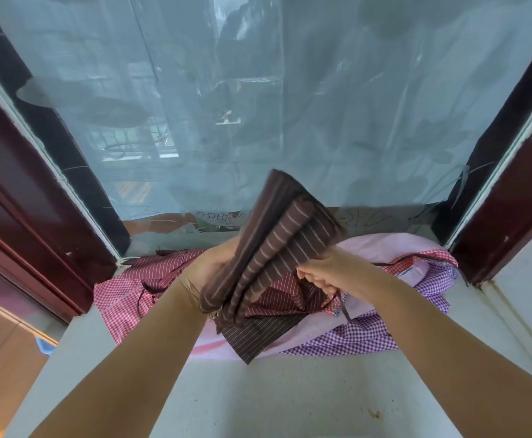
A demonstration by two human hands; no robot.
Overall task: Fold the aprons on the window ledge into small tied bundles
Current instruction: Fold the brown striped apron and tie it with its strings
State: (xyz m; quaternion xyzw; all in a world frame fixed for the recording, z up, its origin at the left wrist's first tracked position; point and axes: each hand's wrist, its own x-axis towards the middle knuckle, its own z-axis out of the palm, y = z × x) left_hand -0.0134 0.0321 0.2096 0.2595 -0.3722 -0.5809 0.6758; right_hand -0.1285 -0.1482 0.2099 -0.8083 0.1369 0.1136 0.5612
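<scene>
From the head camera, both bare forearms reached forward over the pale window ledge [258,396]. The left hand [214,263] held up a folded brown striped apron [277,245], its layers stacked and slanting up toward the far right; the hand sat behind the fabric, so how its fingers lay could not be told. The right hand [324,273] had its fingers curled round the near right edge of the fold and round a thin dark tie string [342,303] that hung down from it. The bundle was lifted clear above the pile rather than resting on it.

Beneath it, at the far end of the ledge, lay the other aprons: a red gingham apron [116,298] at left, a red striped apron [163,263] beside it, a dark brown pinstriped apron [258,336] nearest, and a purple gingham apron [353,336] at right, all over a pink cloth [381,248]. Behind them stood the window covered by a translucent plastic sheet [290,105], framed in dark red wood [21,191].
</scene>
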